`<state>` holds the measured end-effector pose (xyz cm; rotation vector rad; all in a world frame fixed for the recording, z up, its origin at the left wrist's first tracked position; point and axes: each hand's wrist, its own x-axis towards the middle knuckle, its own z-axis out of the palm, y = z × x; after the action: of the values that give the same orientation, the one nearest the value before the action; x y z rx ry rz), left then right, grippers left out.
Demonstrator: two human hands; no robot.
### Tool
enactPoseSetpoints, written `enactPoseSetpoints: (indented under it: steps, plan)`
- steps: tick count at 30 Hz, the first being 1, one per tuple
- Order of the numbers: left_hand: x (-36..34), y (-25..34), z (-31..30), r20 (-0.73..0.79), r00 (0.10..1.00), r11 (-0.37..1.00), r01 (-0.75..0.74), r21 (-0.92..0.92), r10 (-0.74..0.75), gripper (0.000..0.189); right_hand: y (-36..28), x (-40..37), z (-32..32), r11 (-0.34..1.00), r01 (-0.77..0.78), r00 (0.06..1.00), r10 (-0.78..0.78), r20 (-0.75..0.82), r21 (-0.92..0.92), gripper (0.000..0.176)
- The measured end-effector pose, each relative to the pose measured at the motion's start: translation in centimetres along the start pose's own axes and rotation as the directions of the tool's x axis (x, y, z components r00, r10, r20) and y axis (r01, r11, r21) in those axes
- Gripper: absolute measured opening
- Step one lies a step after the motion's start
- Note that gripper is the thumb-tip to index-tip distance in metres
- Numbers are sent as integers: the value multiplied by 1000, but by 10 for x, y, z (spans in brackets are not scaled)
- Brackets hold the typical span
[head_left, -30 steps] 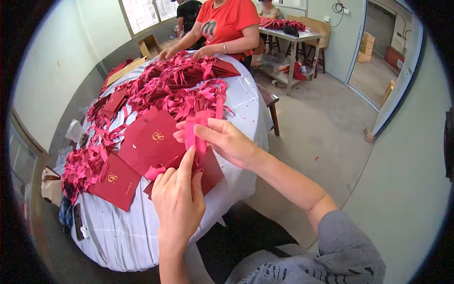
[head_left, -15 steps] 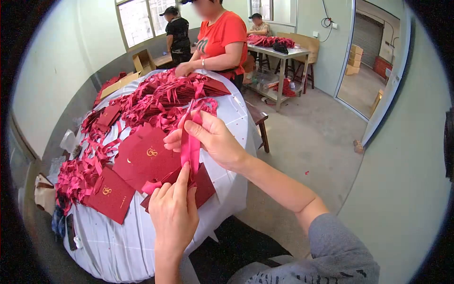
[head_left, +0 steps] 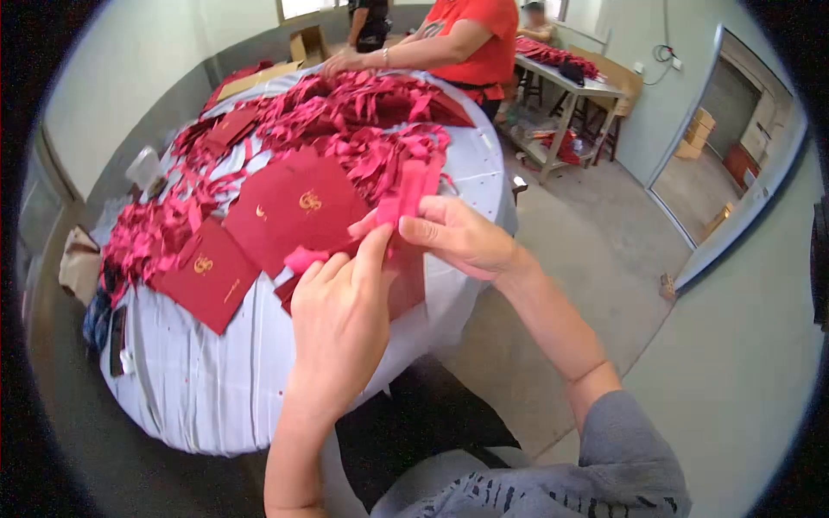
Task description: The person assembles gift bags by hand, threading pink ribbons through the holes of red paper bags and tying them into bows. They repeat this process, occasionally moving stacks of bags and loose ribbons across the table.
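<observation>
A pink ribbon (head_left: 418, 183) stands up in a folded loop, pinched between the thumb and fingers of my right hand (head_left: 466, 237). My left hand (head_left: 341, 324) is closed on the ribbon's lower part, its index finger raised against the fold beside my right fingertips. Directly below and behind both hands lies a dark red paper bag (head_left: 406, 285), partly covered by them. To the left, more dark red bags with gold print (head_left: 298, 203) overlap on the table, and another red bag (head_left: 207, 274) rests nearer its left side.
The round table (head_left: 203, 388) wears a white cloth. Heaps of ribboned bags (head_left: 345, 112) cover its far side, where a person in a red shirt (head_left: 471, 43) works. A second table (head_left: 570, 82) stands behind, with other people around. A doorway (head_left: 725, 129) opens at right.
My right hand has lowered toward my left, and the ribbon, earlier hanging in long strands, is now folded over at my fingertips. The view has tilted down and shifted.
</observation>
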<state>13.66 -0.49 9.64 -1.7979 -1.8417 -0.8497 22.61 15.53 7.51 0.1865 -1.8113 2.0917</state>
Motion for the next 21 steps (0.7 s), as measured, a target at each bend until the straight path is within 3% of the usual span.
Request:
enactPoseSetpoints:
  steps: [3,4,5,6,7,8,9,10,13,16,17,19,21]
  plan:
    - [1,-8,-2,23,999,996,49,-75,-47,39,3,4,11,994,36,970,-59,-235,-99,24]
    - [1,-11,-8,123,979,962,186,-200,-164,38,2,7,15,989,81,959,-110,-260,-120,23]
    - [-1,-19,-9,33,976,894,210,-397,-214,36,3,11,15,984,93,959,-129,-252,-150,23]
    - [1,-23,-19,-59,970,860,180,-477,-236,32,4,15,15,978,109,958,-152,-245,-179,24]
    - [1,-27,-30,-199,948,917,164,-363,-249,26,5,18,17,973,107,938,-167,-303,-206,25]
    - [-3,-33,-37,-258,904,875,205,-439,-341,18,7,21,16,968,114,938,-179,-296,-224,26]
    - [-11,-45,-42,-303,884,894,227,-386,-355,12,8,23,14,962,122,938,-192,-289,-243,26]
    - [-17,-50,-48,-268,854,866,333,-374,-445,10,7,26,16,977,94,945,-147,-293,-190,26]
    - [-40,-68,-48,14,808,767,564,-306,-589,35,17,37,22,985,31,946,-83,-314,-167,27]
    - [-50,-85,-43,375,633,557,774,-301,-677,53,39,50,25,986,58,957,-100,-274,-157,28]
    - [-49,-87,-41,383,695,554,718,-422,-609,55,44,53,25,987,52,963,-91,-254,-155,28]
    - [-47,-90,-34,406,679,425,715,-555,-612,51,54,57,25,972,14,959,-80,-273,-236,27]
    - [-49,-106,-21,402,702,422,690,-588,-588,43,61,60,27,966,12,961,-82,-265,-257,27]
